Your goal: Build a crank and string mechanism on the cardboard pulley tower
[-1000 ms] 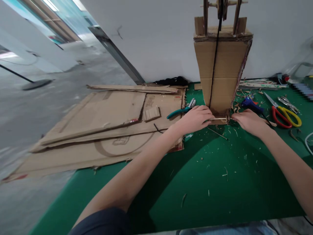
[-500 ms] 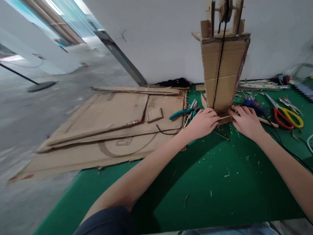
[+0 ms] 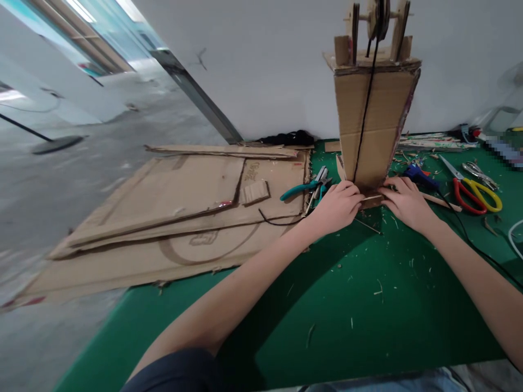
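Observation:
A tall cardboard tower [image 3: 379, 117] stands upright against the wall, with a wheel-like cardboard piece [image 3: 372, 22] mounted between uprights on its top. A black cord [image 3: 366, 111] runs from that wheel down the tower's front. At its foot, a small cardboard piece [image 3: 371, 202] lies between my hands. My left hand [image 3: 338, 206] is closed, its fingertips at the left end of that piece. From the other side, my right hand [image 3: 406, 202] bends its fingers onto the right end. Fingertips of both hands are partly hidden. A thin stick [image 3: 368, 226] lies just below.
Teal-handled pliers [image 3: 296, 190] and large cardboard sheets [image 3: 171, 185] lie left. To the right are a blue glue gun [image 3: 419, 174] with its cable, a wooden stick [image 3: 443, 202], red-and-yellow scissors [image 3: 469, 195] and metal snips [image 3: 480, 174]. Scraps litter the green table [image 3: 327, 326].
The view has shifted slightly, moving the scene a little to the left. Both hands remain at the tower's foot with almost the same grip.

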`<state>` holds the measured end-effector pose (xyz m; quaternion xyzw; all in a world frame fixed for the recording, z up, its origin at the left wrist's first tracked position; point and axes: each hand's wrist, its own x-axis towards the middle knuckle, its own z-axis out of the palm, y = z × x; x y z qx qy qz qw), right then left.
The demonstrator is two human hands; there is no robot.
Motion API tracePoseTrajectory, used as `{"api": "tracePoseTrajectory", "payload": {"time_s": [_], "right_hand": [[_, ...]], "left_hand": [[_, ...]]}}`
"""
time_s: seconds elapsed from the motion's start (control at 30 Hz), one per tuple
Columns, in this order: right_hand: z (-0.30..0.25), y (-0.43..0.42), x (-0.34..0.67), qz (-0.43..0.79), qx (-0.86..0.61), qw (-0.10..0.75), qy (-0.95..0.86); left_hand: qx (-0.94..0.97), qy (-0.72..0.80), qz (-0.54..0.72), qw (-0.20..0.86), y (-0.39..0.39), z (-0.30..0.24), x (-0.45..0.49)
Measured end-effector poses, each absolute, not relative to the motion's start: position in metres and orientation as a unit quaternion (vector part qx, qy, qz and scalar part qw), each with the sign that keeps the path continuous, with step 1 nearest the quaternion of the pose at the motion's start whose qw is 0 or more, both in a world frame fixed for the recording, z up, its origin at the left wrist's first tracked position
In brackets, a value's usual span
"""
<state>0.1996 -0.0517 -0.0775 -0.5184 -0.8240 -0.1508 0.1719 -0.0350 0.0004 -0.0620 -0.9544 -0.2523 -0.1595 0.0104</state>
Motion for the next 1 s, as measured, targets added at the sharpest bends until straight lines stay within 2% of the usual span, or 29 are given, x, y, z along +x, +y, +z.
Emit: {"api": "tracePoseTrajectory", "payload": {"time_s": [0.23, 0.57, 0.77, 1.0], "right_hand": [[-0.068, -0.058, 0.191, -0.193, -0.527, 0.117, -0.819], [-0.084, -0.046, 0.188, -0.075, -0.523, 0.232, -0.817], [-0.09, -0.044, 0.183, -0.055, -0.517, 0.247, -0.818], [-0.088, -0.05, 0.176, -0.076, -0.551, 0.216, -0.802]], "left_hand": [[-0.957, -0.229, -0.174, 0.024, 0.0, -0.067, -0.036], [-0.957, -0.219, -0.192, 0.012, 0.002, -0.068, -0.036], [-0.957, -0.212, -0.199, 0.007, 0.002, -0.068, -0.036], [-0.957, -0.218, -0.193, 0.012, 0.001, -0.07, -0.033]]}}
